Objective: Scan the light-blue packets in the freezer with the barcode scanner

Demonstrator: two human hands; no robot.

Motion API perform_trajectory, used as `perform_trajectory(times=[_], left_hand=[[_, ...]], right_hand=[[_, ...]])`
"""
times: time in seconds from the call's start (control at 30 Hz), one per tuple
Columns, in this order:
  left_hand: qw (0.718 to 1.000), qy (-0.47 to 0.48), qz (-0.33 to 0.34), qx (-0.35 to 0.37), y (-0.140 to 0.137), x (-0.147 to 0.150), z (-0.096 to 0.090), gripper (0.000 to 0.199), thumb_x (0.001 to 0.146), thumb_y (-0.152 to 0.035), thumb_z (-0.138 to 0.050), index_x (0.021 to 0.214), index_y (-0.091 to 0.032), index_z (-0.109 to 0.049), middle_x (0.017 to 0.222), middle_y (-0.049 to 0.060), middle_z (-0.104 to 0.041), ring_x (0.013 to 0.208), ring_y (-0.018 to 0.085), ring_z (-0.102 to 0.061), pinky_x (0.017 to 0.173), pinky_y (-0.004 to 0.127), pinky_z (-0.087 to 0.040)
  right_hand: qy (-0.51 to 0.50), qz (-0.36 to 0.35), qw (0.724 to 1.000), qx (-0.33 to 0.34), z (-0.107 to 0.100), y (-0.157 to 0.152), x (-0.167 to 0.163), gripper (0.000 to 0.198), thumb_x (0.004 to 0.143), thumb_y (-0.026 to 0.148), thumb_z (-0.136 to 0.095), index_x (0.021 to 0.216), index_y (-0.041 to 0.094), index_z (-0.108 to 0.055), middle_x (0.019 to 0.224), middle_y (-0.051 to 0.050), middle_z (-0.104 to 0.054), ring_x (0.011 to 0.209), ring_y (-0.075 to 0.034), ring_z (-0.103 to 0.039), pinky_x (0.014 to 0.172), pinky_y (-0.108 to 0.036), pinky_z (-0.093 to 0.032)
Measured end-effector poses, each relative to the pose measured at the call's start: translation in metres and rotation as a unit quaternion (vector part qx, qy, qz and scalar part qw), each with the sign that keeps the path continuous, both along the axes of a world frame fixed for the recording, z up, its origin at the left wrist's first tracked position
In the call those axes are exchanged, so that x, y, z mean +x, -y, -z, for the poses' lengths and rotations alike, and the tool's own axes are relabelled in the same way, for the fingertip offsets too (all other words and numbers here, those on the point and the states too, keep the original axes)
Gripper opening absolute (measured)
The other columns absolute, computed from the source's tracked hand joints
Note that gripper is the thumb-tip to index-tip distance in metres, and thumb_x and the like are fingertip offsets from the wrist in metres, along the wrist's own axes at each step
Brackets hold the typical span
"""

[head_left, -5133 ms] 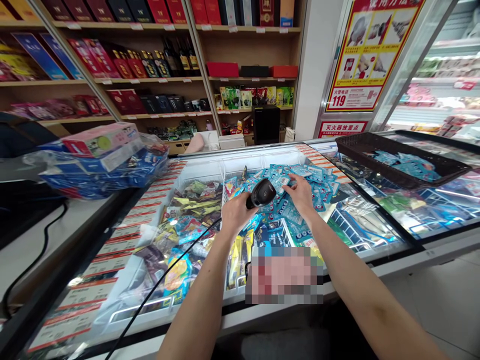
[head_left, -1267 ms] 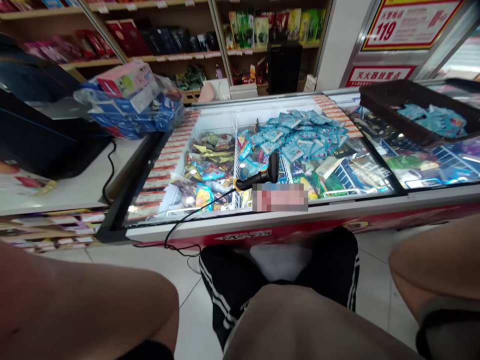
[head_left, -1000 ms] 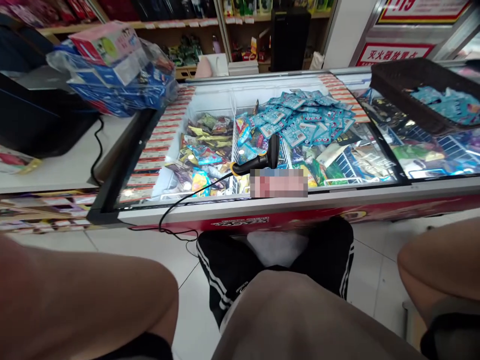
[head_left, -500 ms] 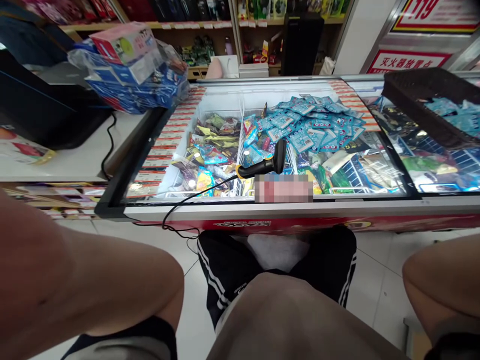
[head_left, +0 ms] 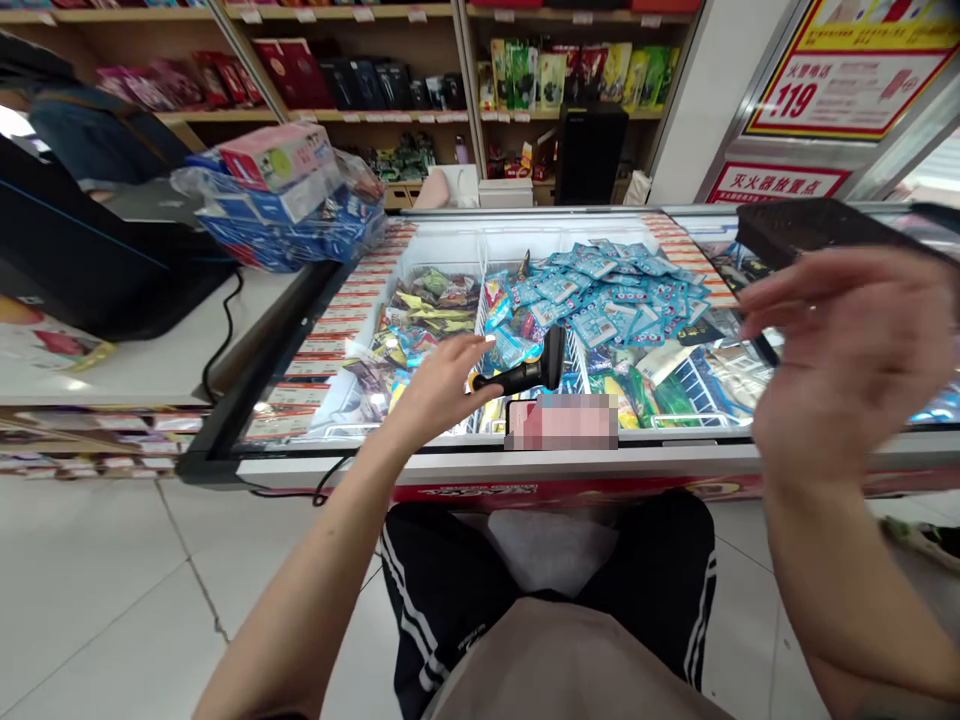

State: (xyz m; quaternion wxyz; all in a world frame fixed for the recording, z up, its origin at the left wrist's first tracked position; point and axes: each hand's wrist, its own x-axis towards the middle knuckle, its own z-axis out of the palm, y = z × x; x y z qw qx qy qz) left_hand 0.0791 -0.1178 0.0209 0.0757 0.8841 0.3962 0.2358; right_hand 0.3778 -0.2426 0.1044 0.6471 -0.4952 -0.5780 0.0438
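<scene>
A black barcode scanner (head_left: 521,377) with a cable lies on the glass lid of a chest freezer (head_left: 435,466). My left hand (head_left: 442,385) is at the scanner's handle end, fingers stretched out and thumb apart; whether it touches the handle I cannot tell. Raised over the freezer's right part is my right hand (head_left: 855,350), blurred, with its fingers extended to the left and nothing visible in them. A pile of blue packets (head_left: 622,290) lies on the lid beyond the scanner. In front of the scanner lies a flat, pixelated object (head_left: 562,422).
Blue packs in clear plastic (head_left: 292,215) stand on the white counter (head_left: 150,365) at left, beside a black machine (head_left: 90,240). A dark basket (head_left: 817,222) sits behind my right hand. Stocked shelves (head_left: 397,115) line the back.
Both of my hands have come into view, the left reaching forward to the scanner and the right rising over the freezer. The view has tilted up, showing more of the shelves.
</scene>
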Motion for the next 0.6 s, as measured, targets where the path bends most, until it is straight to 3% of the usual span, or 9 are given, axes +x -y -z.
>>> perform_trajectory(times=[0.03,0.07,0.2,0.27,0.37,0.47,0.53,0.6], left_hand=[[0.999,-0.045,-0.01,-0.008,-0.007,0.009,0.009,0.054,0.079,-0.05,-0.06,0.125,-0.022,-0.054,0.126,0.01,-0.054,0.121,0.029,-0.048,0.104,0.049,-0.038],[0.996,-0.08,-0.027,-0.018,-0.013,0.014,0.021,0.052,0.078,-0.049,-0.061,0.122,-0.021,-0.055,0.123,0.011,-0.056,0.118,0.029,-0.049,0.102,0.048,-0.04],[0.99,-0.138,-0.018,-0.027,-0.024,0.008,0.057,0.037,0.081,-0.046,-0.06,0.106,-0.019,-0.06,0.106,0.01,-0.059,0.103,0.027,-0.053,0.092,0.044,-0.044],[0.993,-0.111,-0.024,-0.011,-0.025,0.009,0.057,0.035,0.084,-0.044,-0.055,0.106,-0.018,-0.058,0.105,0.011,-0.057,0.1,0.027,-0.053,0.091,0.044,-0.044],[0.999,-0.009,-0.037,-0.009,-0.022,0.03,0.04,0.035,0.088,-0.043,-0.049,0.112,-0.017,-0.051,0.108,0.012,-0.053,0.102,0.025,-0.052,0.091,0.042,-0.045],[0.991,0.125,-0.038,-0.007,-0.009,0.073,0.015,0.039,0.089,-0.041,-0.05,0.118,-0.017,-0.044,0.117,0.012,-0.048,0.11,0.023,-0.051,0.095,0.041,-0.046],[0.984,0.176,-0.003,-0.003,0.003,0.105,-0.002,0.037,0.088,-0.035,-0.052,0.12,-0.018,-0.043,0.12,0.013,-0.047,0.114,0.024,-0.05,0.096,0.041,-0.046],[0.978,0.203,0.056,0.003,0.016,0.13,-0.017,0.039,0.088,-0.029,-0.051,0.123,-0.018,-0.041,0.123,0.014,-0.046,0.12,0.024,-0.047,0.101,0.042,-0.044]], right_hand=[[-0.015,0.015,1.0,0.019,0.005,-0.005,-0.001,0.029,0.097,0.039,-0.037,0.099,0.022,-0.06,0.088,-0.003,-0.061,0.076,-0.015,-0.061,0.061,-0.03,-0.048],[0.005,0.009,1.0,-0.008,0.011,-0.011,-0.001,0.03,0.097,0.039,-0.039,0.091,0.02,-0.062,0.081,-0.003,-0.063,0.069,-0.013,-0.059,0.058,-0.029,-0.045],[0.092,-0.069,0.978,-0.172,0.046,-0.028,0.008,0.04,0.094,0.048,-0.041,0.077,0.021,-0.065,0.073,-0.002,-0.065,0.066,-0.014,-0.059,0.063,-0.029,-0.045],[0.124,-0.108,0.954,-0.252,0.06,-0.032,0.011,0.044,0.093,0.052,-0.041,0.072,0.022,-0.066,0.07,-0.001,-0.066,0.065,-0.016,-0.061,0.065,-0.03,-0.045],[0.152,-0.19,0.899,-0.365,0.075,-0.04,0.003,0.049,0.092,0.058,-0.038,0.075,0.024,-0.069,0.07,-0.002,-0.068,0.066,-0.019,-0.064,0.065,-0.032,-0.046],[0.078,-0.212,0.916,-0.331,0.082,-0.056,-0.023,0.042,0.085,0.06,-0.05,0.101,0.026,-0.068,0.097,-0.004,-0.071,0.093,-0.025,-0.065,0.08,-0.036,-0.049],[-0.044,-0.231,0.937,-0.258,0.08,-0.069,-0.042,0.054,0.082,0.06,-0.055,0.123,0.025,-0.056,0.117,-0.006,-0.065,0.109,-0.025,-0.06,0.088,-0.038,-0.049],[-0.189,-0.203,0.945,-0.171,0.074,-0.079,-0.052,0.059,0.083,0.056,-0.054,0.131,0.023,-0.048,0.123,-0.007,-0.062,0.114,-0.023,-0.057,0.093,-0.038,-0.048]])
